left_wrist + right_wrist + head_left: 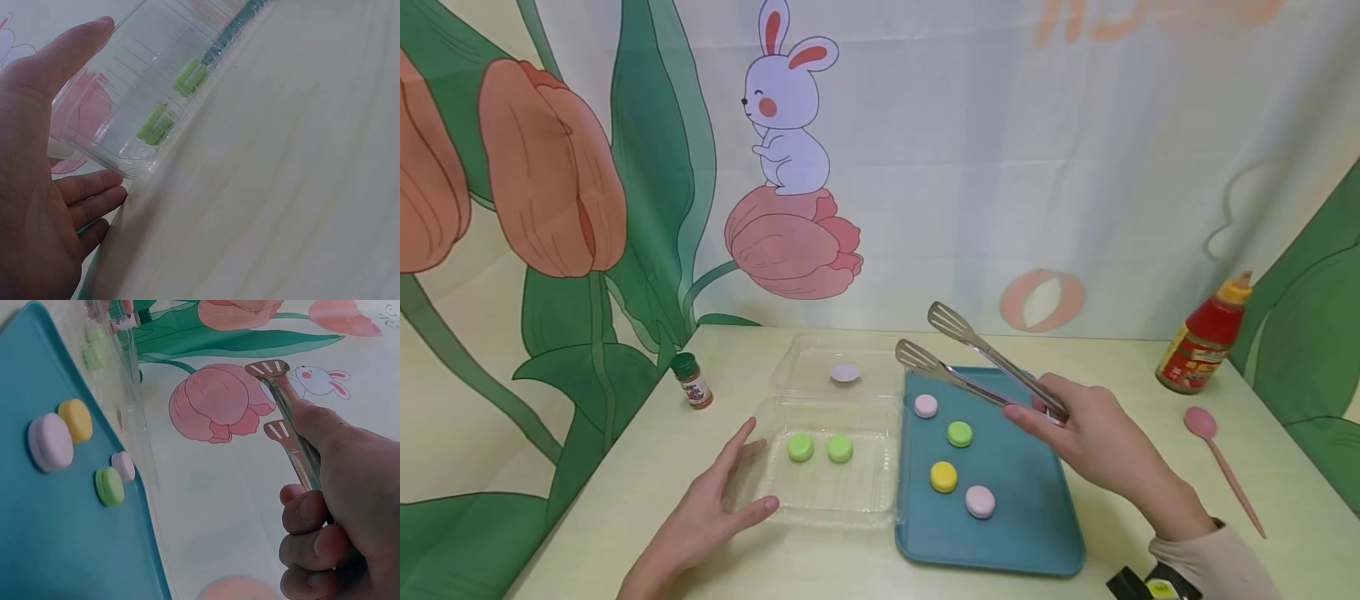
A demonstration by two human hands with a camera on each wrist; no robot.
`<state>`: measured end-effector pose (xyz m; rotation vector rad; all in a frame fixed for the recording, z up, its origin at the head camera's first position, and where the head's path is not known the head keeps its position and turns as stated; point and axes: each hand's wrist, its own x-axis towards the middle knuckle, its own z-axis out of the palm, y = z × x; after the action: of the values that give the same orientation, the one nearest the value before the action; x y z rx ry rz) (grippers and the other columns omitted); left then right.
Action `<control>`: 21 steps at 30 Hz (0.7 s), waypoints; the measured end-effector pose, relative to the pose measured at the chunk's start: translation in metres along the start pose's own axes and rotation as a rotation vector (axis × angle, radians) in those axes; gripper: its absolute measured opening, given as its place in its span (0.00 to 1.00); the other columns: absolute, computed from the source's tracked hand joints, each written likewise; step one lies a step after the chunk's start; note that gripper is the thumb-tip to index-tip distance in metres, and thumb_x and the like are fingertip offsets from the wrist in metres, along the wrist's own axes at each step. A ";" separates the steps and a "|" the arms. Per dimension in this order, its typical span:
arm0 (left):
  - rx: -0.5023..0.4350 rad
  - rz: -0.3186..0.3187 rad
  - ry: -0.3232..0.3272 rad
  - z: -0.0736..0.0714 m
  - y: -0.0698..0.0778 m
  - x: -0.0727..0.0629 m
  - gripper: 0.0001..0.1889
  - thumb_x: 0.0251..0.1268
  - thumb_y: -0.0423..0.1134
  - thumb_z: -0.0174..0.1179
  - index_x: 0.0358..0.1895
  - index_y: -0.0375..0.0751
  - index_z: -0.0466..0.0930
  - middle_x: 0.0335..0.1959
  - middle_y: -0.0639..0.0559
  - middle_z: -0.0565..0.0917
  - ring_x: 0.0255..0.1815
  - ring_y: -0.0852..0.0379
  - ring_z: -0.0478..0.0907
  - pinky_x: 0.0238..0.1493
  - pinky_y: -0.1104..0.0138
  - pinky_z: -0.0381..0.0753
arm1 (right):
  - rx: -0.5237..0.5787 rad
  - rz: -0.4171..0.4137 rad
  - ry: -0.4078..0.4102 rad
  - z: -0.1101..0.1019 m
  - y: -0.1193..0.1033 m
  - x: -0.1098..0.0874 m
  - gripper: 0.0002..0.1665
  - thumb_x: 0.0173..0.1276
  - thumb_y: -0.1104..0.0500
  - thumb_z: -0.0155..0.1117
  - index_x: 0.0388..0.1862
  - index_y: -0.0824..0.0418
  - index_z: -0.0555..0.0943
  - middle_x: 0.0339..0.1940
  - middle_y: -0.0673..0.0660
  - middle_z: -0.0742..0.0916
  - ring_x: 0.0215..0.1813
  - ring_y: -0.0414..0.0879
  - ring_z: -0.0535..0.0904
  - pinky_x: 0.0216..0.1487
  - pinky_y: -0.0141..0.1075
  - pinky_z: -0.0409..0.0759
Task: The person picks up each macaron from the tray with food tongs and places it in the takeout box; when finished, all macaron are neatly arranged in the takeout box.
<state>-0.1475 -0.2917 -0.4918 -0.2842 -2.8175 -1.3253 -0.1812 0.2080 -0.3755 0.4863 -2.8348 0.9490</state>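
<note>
My right hand (pixel 1101 437) grips a pair of metal tongs (pixel 988 354) above the blue tray (pixel 1022 533). The slotted tips stand apart with nothing between them. On the tray lie a yellow macaron (pixel 943 477), a green macaron (pixel 959 433) and two pale pink macarons (pixel 980 502). Left of the tray is a clear plastic box (pixel 827 504) with its lid folded back. Two green macarons (pixel 801 447) sit inside it. My left hand (pixel 703 508) is at the box's left side, thumb and fingers spread; whether it touches the box I cannot tell.
A small spice jar (pixel 691 381) with a green cap stands at the back left. At the right are a red sauce bottle (pixel 1204 337) and a pink spoon (pixel 1225 471). A printed curtain (pixel 925 208) hangs behind the table. A pale round sticker (pixel 846 372) shows on the lid.
</note>
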 end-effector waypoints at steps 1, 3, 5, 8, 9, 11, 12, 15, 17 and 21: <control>0.000 0.000 0.001 0.000 0.000 0.000 0.58 0.71 0.57 0.77 0.94 0.60 0.45 0.84 0.41 0.73 0.88 0.30 0.61 0.81 0.25 0.56 | -0.001 0.006 0.003 -0.001 0.002 -0.003 0.27 0.80 0.33 0.70 0.37 0.52 0.76 0.20 0.48 0.72 0.24 0.44 0.70 0.25 0.35 0.67; 0.002 0.000 0.001 0.000 0.000 0.000 0.58 0.71 0.57 0.77 0.94 0.60 0.45 0.84 0.41 0.73 0.88 0.30 0.61 0.81 0.25 0.56 | -0.005 0.021 -0.001 -0.004 0.007 -0.009 0.26 0.80 0.33 0.69 0.38 0.52 0.77 0.21 0.48 0.73 0.25 0.44 0.71 0.25 0.35 0.67; 0.005 -0.004 0.001 0.000 0.000 0.000 0.58 0.71 0.58 0.77 0.94 0.61 0.45 0.84 0.41 0.73 0.88 0.30 0.61 0.81 0.24 0.56 | -0.004 0.034 -0.005 -0.005 0.012 -0.015 0.25 0.80 0.34 0.70 0.38 0.52 0.78 0.21 0.47 0.73 0.25 0.44 0.71 0.25 0.34 0.67; 0.010 -0.011 -0.003 0.000 0.000 0.001 0.58 0.71 0.59 0.76 0.94 0.61 0.44 0.84 0.41 0.72 0.88 0.30 0.60 0.82 0.24 0.55 | -0.002 0.046 -0.009 -0.005 0.019 -0.024 0.24 0.80 0.35 0.70 0.37 0.51 0.78 0.20 0.47 0.73 0.25 0.43 0.70 0.25 0.34 0.67; 0.010 -0.015 -0.003 -0.001 0.000 0.001 0.58 0.71 0.59 0.76 0.94 0.61 0.44 0.85 0.41 0.72 0.88 0.30 0.60 0.82 0.24 0.55 | -0.002 0.046 -0.009 -0.005 0.021 -0.027 0.24 0.80 0.35 0.71 0.37 0.51 0.78 0.20 0.46 0.73 0.24 0.42 0.70 0.24 0.34 0.66; 0.012 -0.019 -0.004 -0.001 0.000 0.001 0.58 0.71 0.59 0.76 0.94 0.60 0.44 0.85 0.41 0.72 0.88 0.30 0.60 0.82 0.24 0.54 | -0.004 0.052 -0.013 -0.003 0.025 -0.033 0.24 0.80 0.36 0.71 0.36 0.51 0.77 0.20 0.45 0.72 0.24 0.41 0.69 0.24 0.34 0.65; 0.012 -0.018 -0.004 -0.001 0.001 0.001 0.58 0.71 0.59 0.76 0.94 0.60 0.44 0.85 0.41 0.72 0.88 0.30 0.60 0.82 0.24 0.54 | -0.004 0.054 -0.016 -0.001 0.027 -0.036 0.24 0.80 0.36 0.71 0.35 0.51 0.77 0.20 0.45 0.71 0.24 0.41 0.68 0.24 0.34 0.65; 0.013 -0.015 -0.002 -0.001 0.000 0.001 0.58 0.71 0.58 0.76 0.94 0.59 0.45 0.85 0.40 0.72 0.88 0.30 0.60 0.82 0.24 0.55 | 0.003 0.079 -0.044 0.003 0.033 -0.043 0.24 0.80 0.36 0.71 0.35 0.51 0.77 0.20 0.44 0.70 0.24 0.40 0.67 0.25 0.33 0.64; 0.013 -0.011 -0.001 -0.001 0.000 0.001 0.58 0.71 0.58 0.76 0.94 0.59 0.45 0.84 0.40 0.72 0.88 0.30 0.60 0.82 0.24 0.55 | 0.011 0.103 -0.070 0.006 0.037 -0.048 0.24 0.80 0.36 0.71 0.36 0.51 0.77 0.20 0.44 0.70 0.24 0.40 0.67 0.25 0.32 0.64; 0.006 -0.007 -0.002 0.000 -0.001 0.001 0.58 0.71 0.58 0.76 0.94 0.60 0.45 0.85 0.40 0.72 0.88 0.30 0.60 0.82 0.24 0.55 | 0.012 0.126 -0.108 0.012 0.044 -0.057 0.24 0.80 0.35 0.70 0.36 0.51 0.77 0.20 0.44 0.69 0.24 0.39 0.66 0.26 0.31 0.61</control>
<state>-0.1483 -0.2922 -0.4922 -0.2763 -2.8267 -1.3180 -0.1426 0.2494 -0.4218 0.3742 -2.9895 0.9903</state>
